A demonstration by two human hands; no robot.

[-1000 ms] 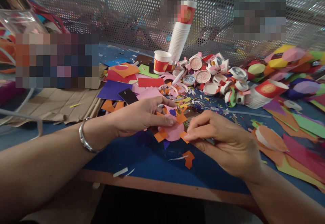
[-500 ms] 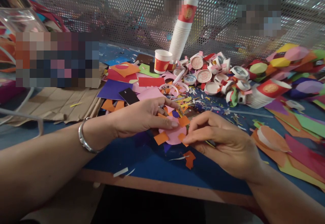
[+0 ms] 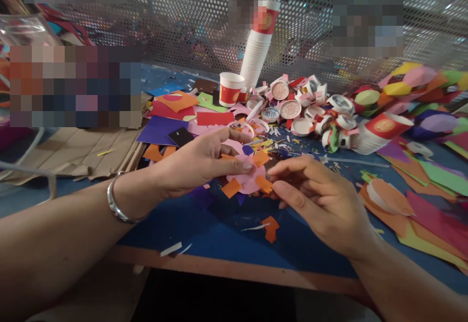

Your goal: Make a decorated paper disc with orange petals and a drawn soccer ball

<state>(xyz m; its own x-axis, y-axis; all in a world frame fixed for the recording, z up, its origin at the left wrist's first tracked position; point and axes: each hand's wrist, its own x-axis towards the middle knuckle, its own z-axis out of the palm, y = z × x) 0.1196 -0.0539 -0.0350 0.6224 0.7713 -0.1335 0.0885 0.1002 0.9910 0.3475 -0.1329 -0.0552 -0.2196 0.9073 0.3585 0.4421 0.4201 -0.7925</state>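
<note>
A round pink paper piece (image 3: 252, 181) with several orange tabs round its edge is held above the blue table. My left hand (image 3: 204, 161) grips it from the left, thumb on top and fingers partly hidden behind it. At its right side, my right hand (image 3: 314, 198) has thumb and index finger at an orange tab (image 3: 263, 184); the fingers are slightly apart and the other fingertips reach underneath. Just below on the table lies an orange paper scrap (image 3: 270, 228) with a thin white strip.
Behind stand a paper cup (image 3: 231, 89) and a tall stack of cups (image 3: 256, 51). A heap of cut cup bottoms (image 3: 292, 107) and another cup stack (image 3: 383, 131) lie right of them. Coloured paper (image 3: 438, 215) covers the right; cardboard (image 3: 84, 149) lies left.
The pink piece has risen slightly with both hands. My right thumb has shifted up from below to the orange tab, and the right-hand fingers have opened a little. The camera view has shifted slightly.
</note>
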